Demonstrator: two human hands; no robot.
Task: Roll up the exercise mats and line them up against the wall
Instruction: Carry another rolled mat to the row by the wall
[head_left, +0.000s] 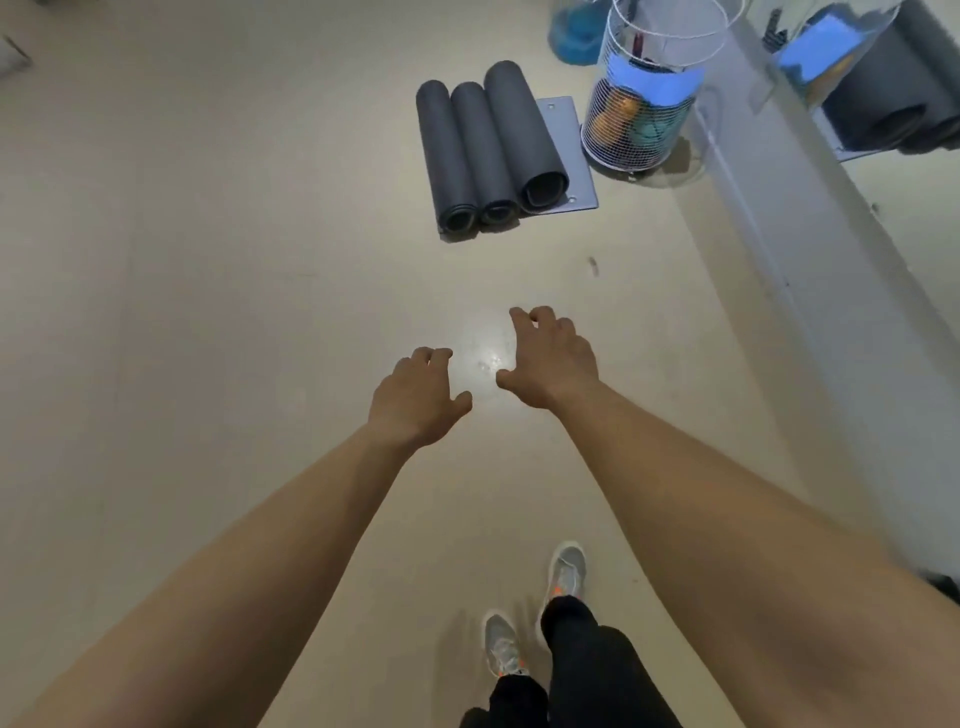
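empty and loose-fingered, my left hand (415, 400) and right hand (553, 358) hover apart; ahead three rolled exercise mats (483, 150) lie side by side near the wall (857, 338), none left flat in view.

The wire basket (640, 136) is cut off at top, its contents blurred.

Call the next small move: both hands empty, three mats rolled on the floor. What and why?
Probably step closer and reach down for the rolled mats. Left hand and right hand are open, holding nothing, stretched toward them but well short. The mats lie side by side, apart from the wall, with the wire basket standing nearer it.
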